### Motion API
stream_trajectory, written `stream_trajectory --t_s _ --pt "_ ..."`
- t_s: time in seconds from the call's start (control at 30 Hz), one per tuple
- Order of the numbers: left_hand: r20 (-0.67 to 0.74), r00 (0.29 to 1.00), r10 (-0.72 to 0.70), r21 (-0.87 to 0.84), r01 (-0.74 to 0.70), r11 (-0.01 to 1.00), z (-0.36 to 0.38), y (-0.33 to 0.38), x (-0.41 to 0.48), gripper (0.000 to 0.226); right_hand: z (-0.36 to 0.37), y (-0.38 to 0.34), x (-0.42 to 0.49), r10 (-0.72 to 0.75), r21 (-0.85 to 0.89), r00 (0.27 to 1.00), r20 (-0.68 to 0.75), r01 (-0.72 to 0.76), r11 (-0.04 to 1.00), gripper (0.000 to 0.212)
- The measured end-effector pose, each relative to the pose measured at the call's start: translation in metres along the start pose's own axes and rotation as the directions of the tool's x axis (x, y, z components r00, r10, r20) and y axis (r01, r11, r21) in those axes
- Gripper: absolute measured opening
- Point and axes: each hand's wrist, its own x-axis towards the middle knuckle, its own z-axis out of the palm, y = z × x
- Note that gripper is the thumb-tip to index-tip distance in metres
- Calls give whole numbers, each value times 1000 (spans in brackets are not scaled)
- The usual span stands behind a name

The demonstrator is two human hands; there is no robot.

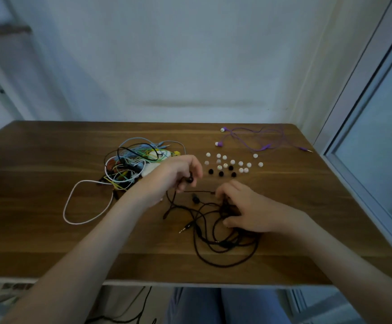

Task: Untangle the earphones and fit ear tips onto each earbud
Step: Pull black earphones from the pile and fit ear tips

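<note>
Black earphones [204,230] lie in loose tangled loops on the wooden table [50,160] in front of me. My left hand [178,174] holds one black earbud between its curled fingers, with the cord hanging down from it. My right hand [244,209] pinches the black cord a little to the right and rests on the tangle. A second black earbud [195,198] lies between my hands. Several loose ear tips [232,163], white and black, are scattered just beyond my hands.
A heap of tangled coloured earphones [132,162] sits to the left, with a white cord loop [85,202] trailing toward me. Purple earphones [255,139] with white tips lie untangled at the far right. A window frame [358,136] borders the table's right side.
</note>
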Motion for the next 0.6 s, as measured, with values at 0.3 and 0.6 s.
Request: stream_trajectory --t_s 0.3,0.6 --pt "-24 996 -92 470 92 878 10 4 -17 25 -24 17 -22 29 81 993 -118 -19 996 45" --pt "29 999 -25 920 -16 392 54 27 -5 39 -58 33 -54 30 136 946 -322 15 991 24"
